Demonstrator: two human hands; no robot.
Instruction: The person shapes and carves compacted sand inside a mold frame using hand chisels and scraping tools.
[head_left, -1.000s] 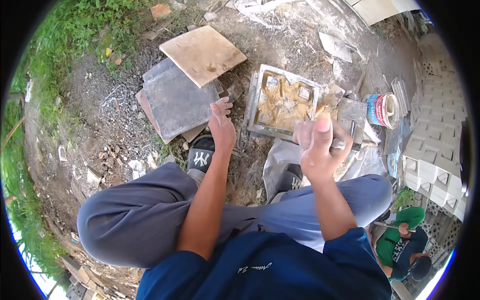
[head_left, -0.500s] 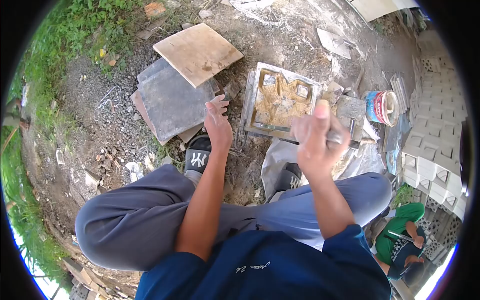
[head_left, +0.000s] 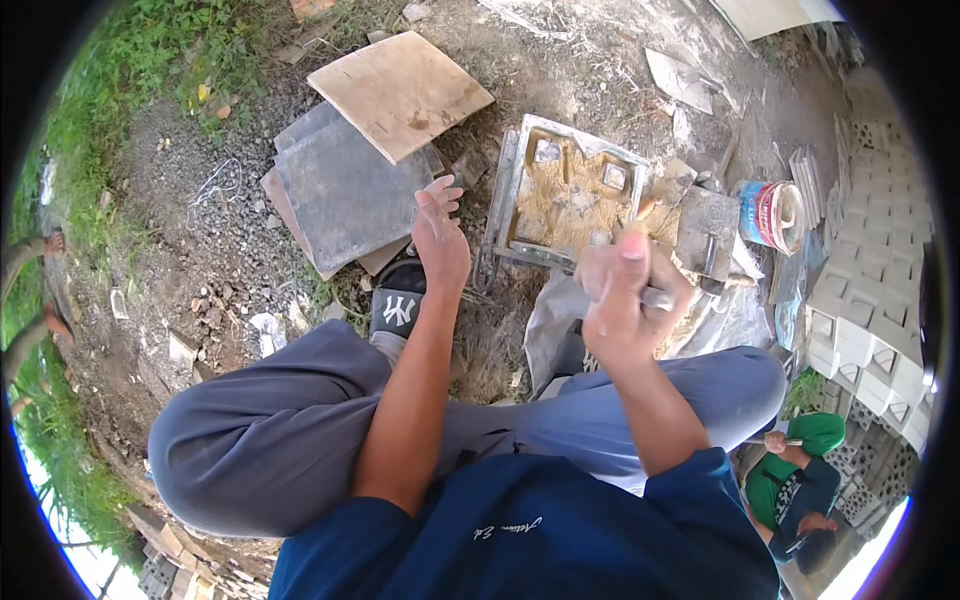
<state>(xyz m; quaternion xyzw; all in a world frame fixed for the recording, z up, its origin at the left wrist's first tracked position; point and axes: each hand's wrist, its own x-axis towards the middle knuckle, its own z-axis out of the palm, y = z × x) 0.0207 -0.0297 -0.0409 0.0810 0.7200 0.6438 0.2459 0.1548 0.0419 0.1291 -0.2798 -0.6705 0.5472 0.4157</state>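
My left hand [head_left: 440, 235] hovers beside the dark square slab [head_left: 350, 190], fingers apart, holding nothing. My right hand [head_left: 628, 300] is closed around a tool handle [head_left: 657, 298], thumb up, just below the near right corner of a metal mould [head_left: 522, 190]. What the tool's other end looks like is hidden by the hand. Inside the mould's frame lies yellowish-brown material [head_left: 575, 200] with square raised parts showing. A light tan board [head_left: 400, 95] rests partly on top of the dark slab.
A labelled bucket [head_left: 770, 215] stands at the right, near a flat metal piece [head_left: 707, 225]. White patterned blocks [head_left: 870, 270] are stacked at far right. A person in green [head_left: 790, 480] sits at lower right. Another person's legs [head_left: 30, 260] show at far left.
My right hand has shifted slightly left with the tool; my left hand keeps nearly the same pose. Another person's legs have come into view at the left edge.
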